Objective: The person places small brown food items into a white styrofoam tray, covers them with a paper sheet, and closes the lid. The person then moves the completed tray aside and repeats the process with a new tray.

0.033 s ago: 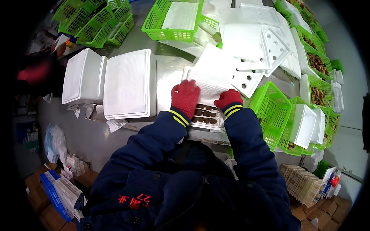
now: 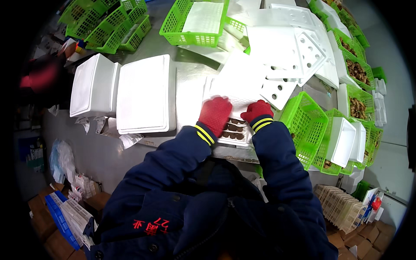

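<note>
A sheet (image 2: 240, 90) stretches beyond and between the right hand (image 2: 258, 111), gripping its near edge, and the left hand (image 2: 215, 115), its grip unclear, over a tray (image 2: 236, 141).

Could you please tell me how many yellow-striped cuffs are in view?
2: the left cuff, behind the red-gloved left hand, and the right cuff, behind the red-gloved right hand. Others may be hidden in the dark area at far left.
</note>
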